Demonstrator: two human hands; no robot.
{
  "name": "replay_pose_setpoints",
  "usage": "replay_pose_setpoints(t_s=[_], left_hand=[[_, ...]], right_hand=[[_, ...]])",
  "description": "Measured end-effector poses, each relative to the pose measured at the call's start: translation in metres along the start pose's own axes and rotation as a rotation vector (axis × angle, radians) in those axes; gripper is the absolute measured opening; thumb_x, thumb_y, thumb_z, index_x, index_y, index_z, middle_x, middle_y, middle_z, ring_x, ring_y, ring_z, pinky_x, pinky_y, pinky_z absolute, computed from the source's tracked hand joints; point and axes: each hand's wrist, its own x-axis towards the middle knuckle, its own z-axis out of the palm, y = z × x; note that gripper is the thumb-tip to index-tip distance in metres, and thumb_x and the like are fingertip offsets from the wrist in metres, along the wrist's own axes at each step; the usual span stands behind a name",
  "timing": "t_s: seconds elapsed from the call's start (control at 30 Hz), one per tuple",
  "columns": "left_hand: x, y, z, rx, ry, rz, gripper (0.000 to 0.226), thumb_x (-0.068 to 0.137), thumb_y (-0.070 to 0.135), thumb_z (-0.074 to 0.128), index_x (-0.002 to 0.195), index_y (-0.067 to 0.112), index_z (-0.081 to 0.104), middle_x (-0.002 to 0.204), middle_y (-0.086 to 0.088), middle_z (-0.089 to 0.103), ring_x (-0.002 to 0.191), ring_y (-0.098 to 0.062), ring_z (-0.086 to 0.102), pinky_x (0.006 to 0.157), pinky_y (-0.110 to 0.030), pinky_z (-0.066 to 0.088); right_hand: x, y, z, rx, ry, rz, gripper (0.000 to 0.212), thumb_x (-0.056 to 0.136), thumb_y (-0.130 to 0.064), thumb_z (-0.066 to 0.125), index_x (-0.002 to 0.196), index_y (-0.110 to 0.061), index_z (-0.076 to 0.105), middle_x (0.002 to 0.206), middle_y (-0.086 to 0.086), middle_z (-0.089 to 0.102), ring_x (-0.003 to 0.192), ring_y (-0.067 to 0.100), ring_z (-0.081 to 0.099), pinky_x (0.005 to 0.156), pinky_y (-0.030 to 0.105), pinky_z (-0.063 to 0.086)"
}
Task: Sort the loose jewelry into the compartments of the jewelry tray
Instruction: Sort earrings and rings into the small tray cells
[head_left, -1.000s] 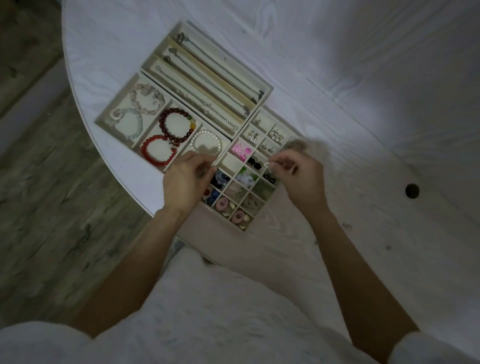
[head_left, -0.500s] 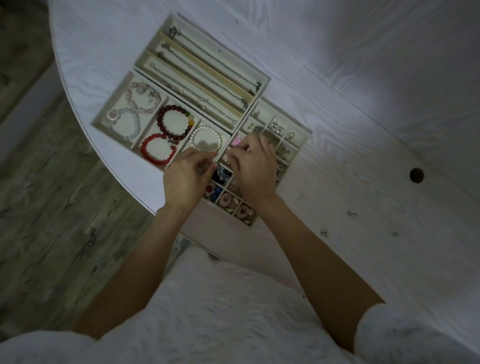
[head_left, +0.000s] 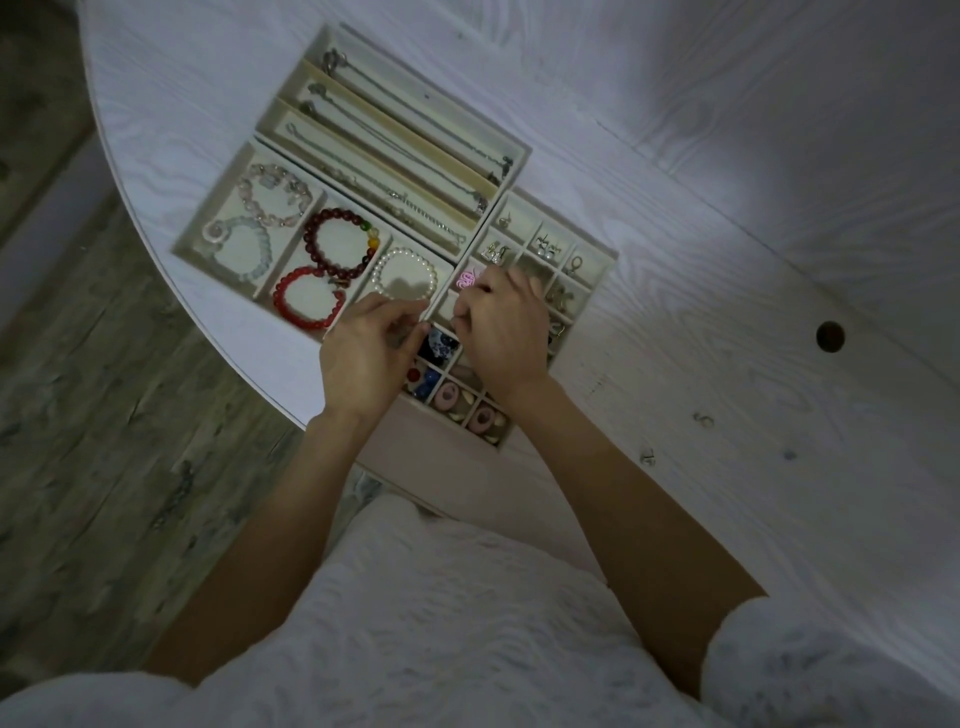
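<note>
White wood-grain table (head_left: 727, 156) carries a cream compartmented jewelry tray (head_left: 519, 150) at its near-left edge. Both hands hover over the small compartments: left hand (head_left: 363, 358) fingers curled, right hand (head_left: 501, 332) curled; contents of either grip cannot be told.

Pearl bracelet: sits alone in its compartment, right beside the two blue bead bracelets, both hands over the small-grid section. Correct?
Not quite. The head view shows the two bead bracelets beside the pearl bracelet are red, one darker than the other, not blue. The rest holds: the pearl bracelet is alone in its compartment, and the left hand and right hand are over the small-grid section of the tray.
</note>
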Motion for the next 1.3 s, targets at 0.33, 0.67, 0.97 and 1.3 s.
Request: replay_pose_setpoints(t_s=[0.33, 0.67, 0.97, 1.3], left_hand=[[0.0, -0.001, 0.0, -0.015, -0.001, -0.006, 0.021, 0.084, 0.023, 0.071, 0.105, 0.019, 0.073, 0.094, 0.0, 0.068, 0.083, -0.018, 0.063, 0.062, -0.027, 0.048], [-0.002, 0.004, 0.0, 0.018, -0.011, -0.017, 0.023, 0.086, 0.023, 0.069, 0.108, 0.018, 0.071, 0.098, -0.001, 0.066, 0.083, -0.018, 0.062, 0.063, -0.024, 0.044], [-0.007, 0.004, 0.002, 0.051, 0.006, 0.012, 0.021, 0.089, 0.02, 0.064, 0.109, 0.013, 0.068, 0.097, -0.007, 0.064, 0.077, -0.021, 0.06, 0.064, -0.025, 0.04], [-0.013, 0.002, 0.012, 0.036, 0.057, 0.019, 0.02, 0.093, 0.019, 0.058, 0.109, 0.011, 0.066, 0.101, -0.014, 0.062, 0.083, -0.033, 0.061, 0.065, -0.041, 0.052]], right_hand=[[0.004, -0.006, 0.009, 0.051, 0.115, -0.029, 0.006, 0.076, -0.013, 0.067, 0.071, -0.012, 0.07, 0.078, 0.004, 0.06, 0.08, 0.023, 0.054, 0.073, 0.033, 0.036], [0.0, -0.002, 0.013, 0.044, 0.15, -0.009, 0.012, 0.078, -0.022, 0.07, 0.077, -0.01, 0.072, 0.08, 0.005, 0.062, 0.081, 0.024, 0.055, 0.072, 0.037, 0.043], [-0.046, 0.025, -0.022, 0.289, 0.251, 0.027, 0.014, 0.089, -0.014, 0.058, 0.085, -0.006, 0.069, 0.082, 0.007, 0.061, 0.078, 0.022, 0.053, 0.07, 0.027, 0.039], [-0.181, 0.14, -0.046, 0.235, -0.108, 0.767, 0.04, 0.083, -0.041, 0.067, 0.106, -0.012, 0.053, 0.091, 0.001, 0.058, 0.081, 0.02, 0.056, 0.072, 0.033, 0.043]])
